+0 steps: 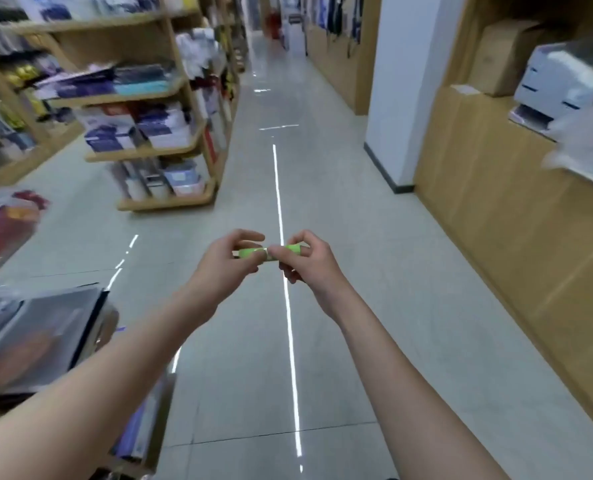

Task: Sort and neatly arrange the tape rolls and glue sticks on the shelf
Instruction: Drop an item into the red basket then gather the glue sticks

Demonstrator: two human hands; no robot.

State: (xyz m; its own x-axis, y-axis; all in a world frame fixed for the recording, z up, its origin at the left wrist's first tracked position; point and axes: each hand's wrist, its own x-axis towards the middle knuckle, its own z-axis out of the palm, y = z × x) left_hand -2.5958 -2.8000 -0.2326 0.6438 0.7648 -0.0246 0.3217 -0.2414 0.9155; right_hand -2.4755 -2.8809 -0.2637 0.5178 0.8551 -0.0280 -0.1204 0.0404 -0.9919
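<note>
Crosswise, slim green glue stick (253,252).

Pretty bright, even light; ceiling strips glare as white streaks down the glossy floor (340,237). Edges bend and smear, especially far right and lower left.

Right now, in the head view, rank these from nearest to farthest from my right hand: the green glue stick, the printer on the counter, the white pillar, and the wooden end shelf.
1. Green glue stick: pinched in the right hand itself.
2. Wooden end shelf: ahead, left of the aisle.
3. White pillar: ahead, right side.
4. Printer: far right on the counter; too close to the pillar to rank firmly.
</note>
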